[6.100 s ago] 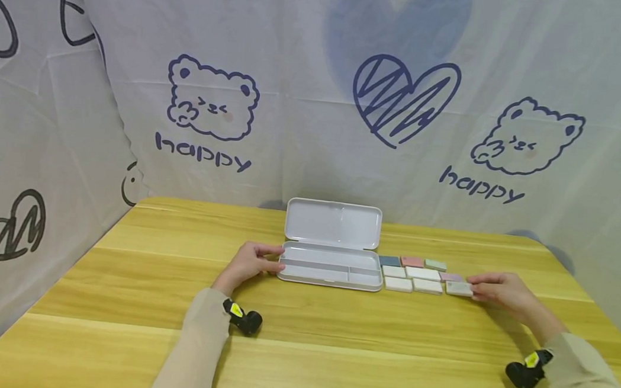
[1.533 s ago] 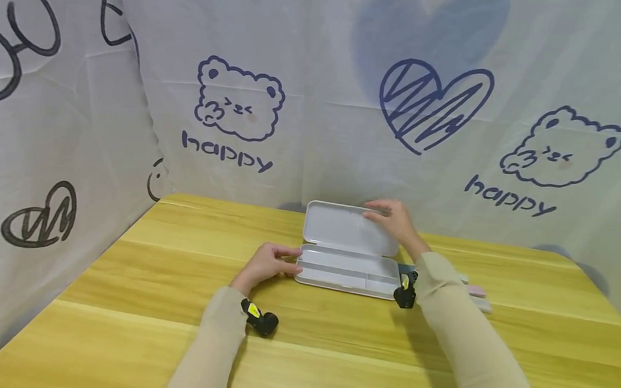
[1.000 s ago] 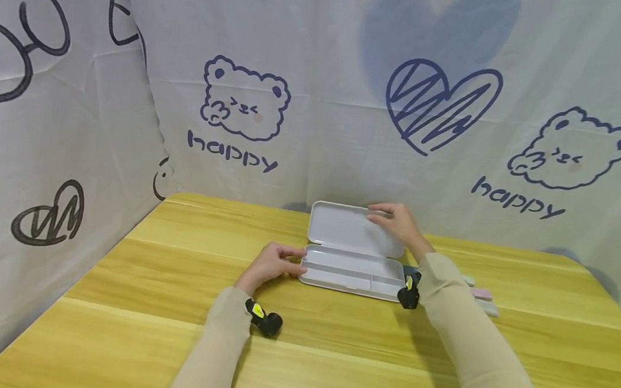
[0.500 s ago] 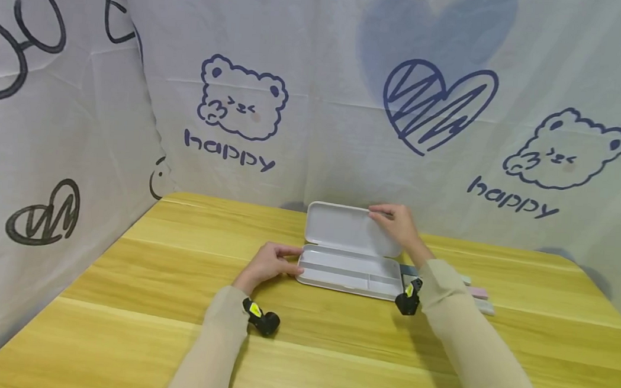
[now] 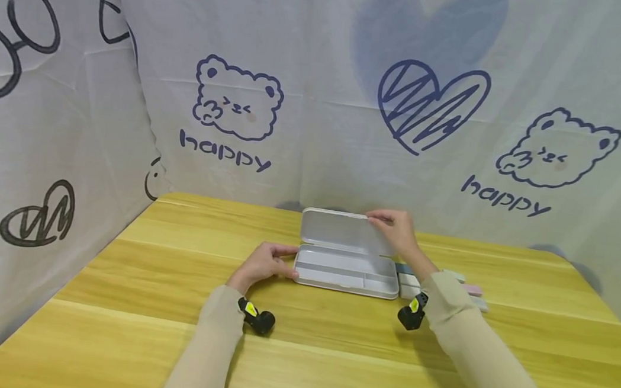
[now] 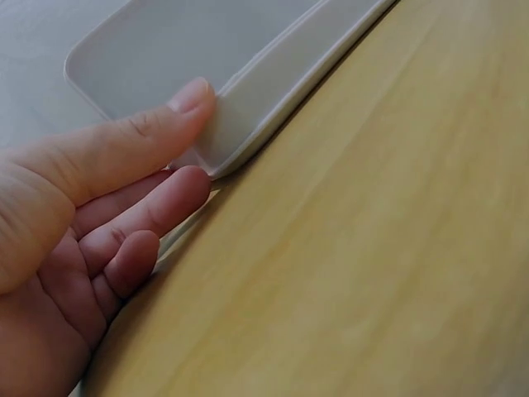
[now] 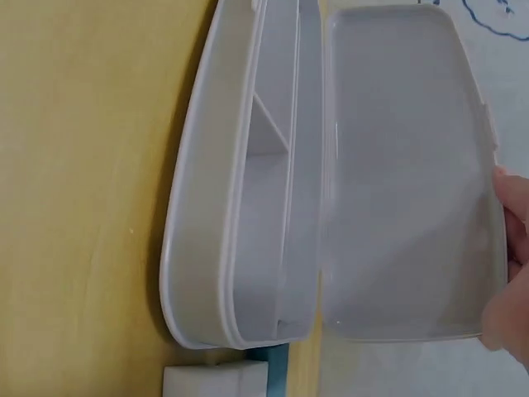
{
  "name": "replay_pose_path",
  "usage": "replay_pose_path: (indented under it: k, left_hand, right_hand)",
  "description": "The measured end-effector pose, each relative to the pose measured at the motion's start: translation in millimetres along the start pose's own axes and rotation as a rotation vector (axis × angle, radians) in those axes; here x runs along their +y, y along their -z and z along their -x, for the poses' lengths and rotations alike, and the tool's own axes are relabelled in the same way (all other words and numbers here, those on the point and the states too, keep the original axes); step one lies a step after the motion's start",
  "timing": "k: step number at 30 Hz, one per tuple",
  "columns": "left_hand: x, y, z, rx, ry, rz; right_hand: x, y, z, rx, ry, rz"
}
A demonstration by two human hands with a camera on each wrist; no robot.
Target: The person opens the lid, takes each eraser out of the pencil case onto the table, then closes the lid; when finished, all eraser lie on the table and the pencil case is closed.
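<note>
A white pencil case (image 5: 345, 281) lies with its lid raised on the wooden table, long and narrow compartments facing up. My left hand (image 5: 262, 265) grips its left end; in the left wrist view the thumb (image 6: 157, 132) presses the case wall, with curled fingers below. At the back, my right hand (image 5: 400, 232) pinches the upper right edge of the lid (image 5: 340, 230), which leans forward over the base. The right wrist view shows fingertips and thumb on the edge of that lid (image 7: 405, 174). The compartments (image 7: 264, 215) that show hold nothing.
Right of the case lie several small rectangular eraser-like blocks: white (image 5: 409, 287), blue (image 5: 404, 268) and pink (image 5: 473, 289). My right forearm (image 5: 473, 328) partly covers them. A printed cloth (image 5: 334, 148) hangs behind the table (image 5: 333, 349).
My right hand has left the white block at the far right and moved to the lid. In the last half second the lid has tilted forward. My left hand stays at the case's left end.
</note>
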State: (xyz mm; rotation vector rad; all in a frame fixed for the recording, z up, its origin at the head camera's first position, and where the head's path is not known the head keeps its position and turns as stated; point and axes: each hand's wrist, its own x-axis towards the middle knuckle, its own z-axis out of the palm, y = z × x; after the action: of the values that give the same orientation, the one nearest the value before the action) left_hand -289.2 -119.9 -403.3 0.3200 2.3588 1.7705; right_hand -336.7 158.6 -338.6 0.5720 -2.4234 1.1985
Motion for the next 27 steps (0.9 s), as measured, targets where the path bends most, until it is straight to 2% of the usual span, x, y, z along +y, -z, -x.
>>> replay_pose_path:
  k: [5,10,14,19,27]
  left_hand:
    - [0.6,-0.5,0.0,-0.010,0.002,0.005]
    - [-0.1,-1.2,-0.9,-0.002,0.005,-0.001]
    - [-2.0,-1.3,-1.4,-0.001,0.002,0.001]
    - [-4.5,0.5,-0.8,-0.044,-0.026,0.024]
    - [-2.6,2.3,-0.7,-0.126,-0.057,0.103]
  right_hand:
    - [-8,7.6,6,-0.057,-0.020,0.001]
    - [-16,19.1,12,-0.205,-0.041,0.037]
    - [-18,24.9,17,-0.346,-0.053,-0.022]
    - [-17,26.0,27,-0.509,-0.075,-0.138]
    - [-9,16.1,43,-0.570,-0.070,-0.233]
